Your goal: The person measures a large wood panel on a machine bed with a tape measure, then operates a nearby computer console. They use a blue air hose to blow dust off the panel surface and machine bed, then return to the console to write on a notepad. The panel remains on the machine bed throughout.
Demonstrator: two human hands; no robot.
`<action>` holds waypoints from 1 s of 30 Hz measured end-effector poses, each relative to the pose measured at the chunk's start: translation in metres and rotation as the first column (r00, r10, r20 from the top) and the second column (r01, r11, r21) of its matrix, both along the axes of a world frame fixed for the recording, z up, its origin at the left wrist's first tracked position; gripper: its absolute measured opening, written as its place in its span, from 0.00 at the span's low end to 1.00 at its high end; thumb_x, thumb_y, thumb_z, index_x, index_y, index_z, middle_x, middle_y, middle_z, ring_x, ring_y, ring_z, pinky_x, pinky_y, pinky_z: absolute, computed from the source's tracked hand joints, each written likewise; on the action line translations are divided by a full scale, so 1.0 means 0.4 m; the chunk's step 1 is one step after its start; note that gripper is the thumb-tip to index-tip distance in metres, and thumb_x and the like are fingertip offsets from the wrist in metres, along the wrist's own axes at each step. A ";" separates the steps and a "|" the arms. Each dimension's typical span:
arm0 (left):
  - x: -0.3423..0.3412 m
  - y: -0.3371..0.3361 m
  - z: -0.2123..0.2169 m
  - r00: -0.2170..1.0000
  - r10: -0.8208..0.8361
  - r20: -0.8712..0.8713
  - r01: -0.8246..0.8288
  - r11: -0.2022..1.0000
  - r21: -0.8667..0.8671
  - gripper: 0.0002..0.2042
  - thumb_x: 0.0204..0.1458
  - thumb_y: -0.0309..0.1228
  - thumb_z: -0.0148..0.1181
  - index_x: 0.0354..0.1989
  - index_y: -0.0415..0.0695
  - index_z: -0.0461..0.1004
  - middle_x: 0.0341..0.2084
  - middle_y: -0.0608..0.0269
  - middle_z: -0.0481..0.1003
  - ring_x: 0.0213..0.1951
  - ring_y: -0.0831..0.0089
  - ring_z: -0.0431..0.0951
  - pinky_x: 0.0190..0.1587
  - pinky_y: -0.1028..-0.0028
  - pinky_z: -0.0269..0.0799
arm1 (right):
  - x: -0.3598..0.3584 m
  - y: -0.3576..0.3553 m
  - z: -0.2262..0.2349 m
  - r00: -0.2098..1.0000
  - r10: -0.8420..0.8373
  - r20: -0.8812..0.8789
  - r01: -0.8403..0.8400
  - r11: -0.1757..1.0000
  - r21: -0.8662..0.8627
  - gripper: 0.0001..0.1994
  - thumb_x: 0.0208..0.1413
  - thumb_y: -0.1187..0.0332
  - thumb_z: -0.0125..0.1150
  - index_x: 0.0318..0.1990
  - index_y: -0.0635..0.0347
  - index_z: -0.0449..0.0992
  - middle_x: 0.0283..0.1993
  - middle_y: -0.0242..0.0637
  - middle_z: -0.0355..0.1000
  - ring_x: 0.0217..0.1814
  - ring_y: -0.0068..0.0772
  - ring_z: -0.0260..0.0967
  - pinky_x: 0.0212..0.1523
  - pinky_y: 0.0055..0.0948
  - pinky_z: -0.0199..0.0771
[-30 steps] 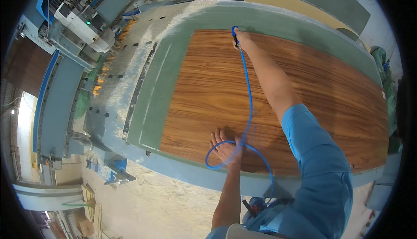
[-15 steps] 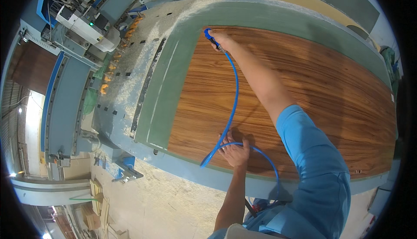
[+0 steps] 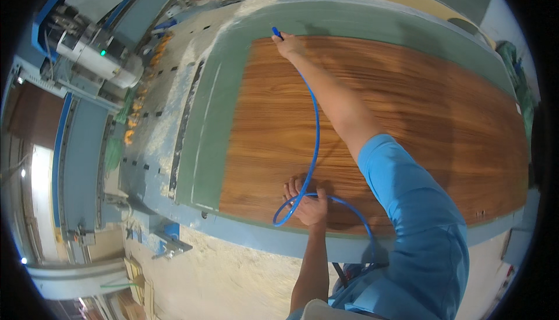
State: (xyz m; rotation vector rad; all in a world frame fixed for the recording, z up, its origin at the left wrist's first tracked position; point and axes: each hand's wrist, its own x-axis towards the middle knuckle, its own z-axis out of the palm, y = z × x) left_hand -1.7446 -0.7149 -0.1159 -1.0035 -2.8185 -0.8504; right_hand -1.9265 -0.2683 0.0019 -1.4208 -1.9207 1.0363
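the right hand [image 3: 289, 48] has its fingers clamped around a blue tool [image 3: 277, 32], its tip poking out ahead of them, past the far edge of the wood-grain panel [image 3: 268, 116] and over the green surface [image 3: 215, 116]. a blue hose [image 3: 317, 128] runs from under those fingers back toward the left hand [image 3: 311, 208], loops across it and trails off to its right over the near edge of the bench [image 3: 256, 235] — whether the loop touches the skin, i can't tell. the left fingers are spread apart, laid on the panel close to its near edge, thumb out to the right. the panel lies flat below both sets of fingers, most of it stretching to their right. well to the left of the fingers is a white machine head [image 3: 96, 58] with a small green light, and a row of orange pieces [image 3: 137, 103] sits between it and the panel. pale dust [image 3: 227, 267] lies on the floor, nearer the wearer than the left fingers.
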 end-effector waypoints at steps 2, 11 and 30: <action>-0.002 0.000 -0.004 1.000 -0.001 -0.023 0.002 1.000 0.008 0.35 0.52 0.56 0.57 0.64 0.45 0.69 0.66 0.49 0.68 0.71 0.44 0.61 0.73 0.40 0.49 | 0.047 0.008 0.005 0.998 -0.047 0.050 0.045 0.998 0.047 0.29 0.70 0.41 0.47 0.72 0.41 0.69 0.65 0.43 0.75 0.67 0.49 0.71 0.65 0.49 0.73; 0.003 0.002 -0.023 0.996 -0.035 -0.084 0.038 0.999 0.030 0.32 0.57 0.53 0.55 0.64 0.44 0.70 0.65 0.48 0.70 0.71 0.44 0.62 0.73 0.39 0.50 | 0.577 0.131 -0.038 0.920 -0.375 0.113 0.373 0.927 0.037 0.28 0.70 0.42 0.48 0.68 0.44 0.73 0.64 0.42 0.76 0.67 0.48 0.72 0.64 0.48 0.73; 0.054 -0.037 -0.037 0.931 -0.326 -0.164 0.352 0.922 0.164 0.29 0.62 0.50 0.52 0.67 0.46 0.71 0.67 0.50 0.70 0.68 0.46 0.65 0.71 0.46 0.55 | 1.772 -0.393 0.097 0.918 -0.393 -0.049 0.283 0.739 -0.611 0.25 0.68 0.42 0.56 0.34 0.58 0.76 0.22 0.34 0.71 0.18 0.26 0.67 0.17 0.28 0.70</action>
